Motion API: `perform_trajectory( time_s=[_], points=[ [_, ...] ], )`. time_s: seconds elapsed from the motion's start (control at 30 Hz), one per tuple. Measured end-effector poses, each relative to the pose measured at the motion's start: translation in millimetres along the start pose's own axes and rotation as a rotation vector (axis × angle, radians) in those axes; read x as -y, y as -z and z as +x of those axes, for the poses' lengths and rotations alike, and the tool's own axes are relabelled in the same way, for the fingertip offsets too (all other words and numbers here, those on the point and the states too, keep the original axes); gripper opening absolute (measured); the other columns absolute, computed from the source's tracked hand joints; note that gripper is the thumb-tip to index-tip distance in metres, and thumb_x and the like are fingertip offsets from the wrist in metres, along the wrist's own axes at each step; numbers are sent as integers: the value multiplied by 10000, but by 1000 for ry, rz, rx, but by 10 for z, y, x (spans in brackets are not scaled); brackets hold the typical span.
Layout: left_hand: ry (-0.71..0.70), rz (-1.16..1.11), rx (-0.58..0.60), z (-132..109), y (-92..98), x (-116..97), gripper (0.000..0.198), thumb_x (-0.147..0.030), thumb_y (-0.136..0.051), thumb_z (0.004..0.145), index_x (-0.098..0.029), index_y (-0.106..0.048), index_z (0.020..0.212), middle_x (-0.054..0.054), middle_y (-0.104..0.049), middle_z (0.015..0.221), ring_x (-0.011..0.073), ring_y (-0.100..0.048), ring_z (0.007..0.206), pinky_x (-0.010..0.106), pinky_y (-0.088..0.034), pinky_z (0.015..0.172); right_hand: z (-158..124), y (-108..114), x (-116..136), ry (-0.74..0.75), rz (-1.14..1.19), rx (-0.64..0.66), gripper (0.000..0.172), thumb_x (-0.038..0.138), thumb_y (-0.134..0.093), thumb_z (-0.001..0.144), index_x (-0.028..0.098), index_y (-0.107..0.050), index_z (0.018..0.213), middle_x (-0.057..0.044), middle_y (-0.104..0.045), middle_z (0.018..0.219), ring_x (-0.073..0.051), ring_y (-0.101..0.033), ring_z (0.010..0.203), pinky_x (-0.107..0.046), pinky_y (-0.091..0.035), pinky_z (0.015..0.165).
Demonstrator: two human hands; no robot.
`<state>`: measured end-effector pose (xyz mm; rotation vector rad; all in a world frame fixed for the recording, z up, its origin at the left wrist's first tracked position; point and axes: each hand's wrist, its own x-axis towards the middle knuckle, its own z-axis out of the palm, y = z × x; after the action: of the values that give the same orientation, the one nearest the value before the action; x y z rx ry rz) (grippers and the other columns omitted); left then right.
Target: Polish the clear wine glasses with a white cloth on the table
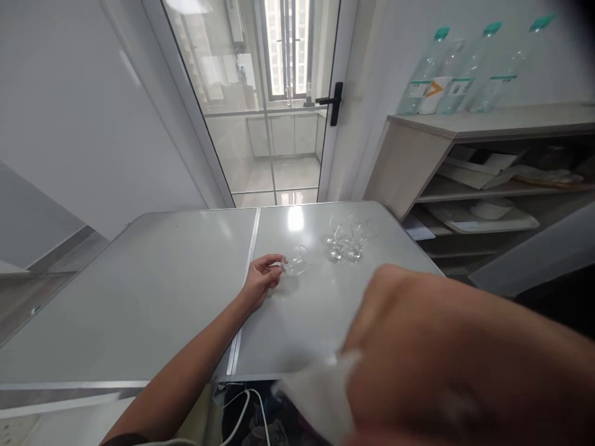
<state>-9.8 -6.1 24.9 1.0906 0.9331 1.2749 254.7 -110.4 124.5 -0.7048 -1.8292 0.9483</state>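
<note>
My left hand is over the middle of the grey table, close to its white seam. Thumb and fingers pinch the base end of a small clear drinking glass, which is tipped sideways with its rim pointing right. Very near the camera, my right hand is large and blurred, its fingers curled closed. A white tissue sticks out from that hand, hanging around the table's front edge. Most of the right fingers are hidden behind the back of the hand.
Several clear glasses stand in a cluster at the table's back right. A shelf unit rises to the right, with plastic bottles on top. Behind the table is a glass door. White cables hang below the front edge.
</note>
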Motion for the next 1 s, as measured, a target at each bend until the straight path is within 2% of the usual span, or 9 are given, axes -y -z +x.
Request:
perform_trajectory(
  time_s=[0.1,0.2,0.3,0.47,0.57,0.67,0.83,0.9,1.0],
  points=[
    [-59,25,-91,38,3,15,467,-401,-898,639,-141,-762,1002,79,-732,828,67,-431,496,238,-318,449,637,192,162,-59,11,39,399,644,-583,866,290,-760,913,-60,-679,799,-246,-685,866,-379,-543,629],
    [-104,40,-127,70,18,43,430,-384,-875,686,-156,-760,1033,56,-726,849,48,-416,484,221,-316,451,923,115,-60,-85,74,-257,323,466,-611,929,259,-648,1175,-56,-667,985,-212,-664,868,-339,-563,684],
    [-126,77,-132,73,31,65,426,-391,-859,719,-171,-752,1068,31,-703,809,53,-417,488,221,-332,461,967,-25,-509,-11,118,-378,627,350,-641,906,272,-365,1464,-89,-598,1225,-220,-635,1017,-350,-570,826],
    [-146,134,-101,51,43,66,395,-408,-832,761,-180,-756,1074,-2,-642,690,61,-406,475,220,-336,464,828,-141,-945,-67,-243,12,588,271,-648,896,260,-446,1448,-114,-601,1299,-253,-619,1036,-424,-523,956],
    [-192,169,-86,38,44,45,343,-413,-821,772,-188,-766,1024,51,-695,944,34,-388,474,217,-321,449,745,-93,-1035,-80,-258,125,822,263,-649,898,279,-222,1600,-130,-520,1462,-285,-573,1227,-460,-463,1069],
    [-247,232,21,16,38,15,304,-395,-829,763,-183,-772,974,86,-660,1148,6,-348,484,214,-297,455,707,-18,-1127,-65,-251,213,902,254,-632,909,251,-101,1638,-140,-430,1564,-289,-480,1379,-456,-400,1142],
    [-259,258,139,18,35,-9,284,-385,-836,749,-168,-771,919,94,-653,1117,-5,-323,475,218,-287,466,666,29,-1268,-86,-278,446,860,198,-589,918,295,-130,1639,-108,-586,1442,-263,-636,1179,-424,-502,1017],
    [-218,262,181,36,35,-22,308,-398,-846,728,-163,-771,911,103,-651,1127,-9,-334,449,221,-285,445,637,18,-1314,-56,-276,470,809,189,-591,913,339,-224,1618,-76,-606,1425,-262,-642,1173,-418,-503,1007],
    [-219,330,159,41,18,-71,297,-432,-784,796,-175,-773,945,102,-661,1106,41,-467,504,232,-377,497,609,-33,-1368,-31,-232,298,685,221,-600,923,332,-377,1562,-73,-615,1396,-251,-633,1160,-381,-505,988]
  ],
)
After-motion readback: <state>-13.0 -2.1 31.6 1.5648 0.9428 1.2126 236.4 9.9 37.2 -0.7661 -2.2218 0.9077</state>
